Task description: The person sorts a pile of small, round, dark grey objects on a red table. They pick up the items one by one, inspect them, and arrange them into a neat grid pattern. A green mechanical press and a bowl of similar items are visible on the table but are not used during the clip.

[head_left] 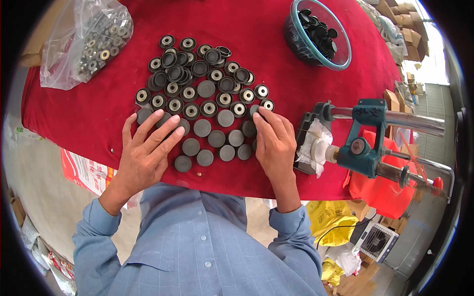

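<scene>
Here, round grey caps (202,128), several holding shiny bearings (206,108).

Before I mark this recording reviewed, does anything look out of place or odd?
Two things, mildly. A tiny pale speck lies on the red cloth near its front edge, unlike the round dark grey caps nearby. Crumpled white material is bunched at the teal metal hand press, looking makeshift.

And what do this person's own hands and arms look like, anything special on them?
Nothing special shows: the left hand and right hand are ungloved, with no ring or watch to be seen. Both arms wear blue shirt sleeves, faintly lined, with cuffs ending above the wrists.
</scene>
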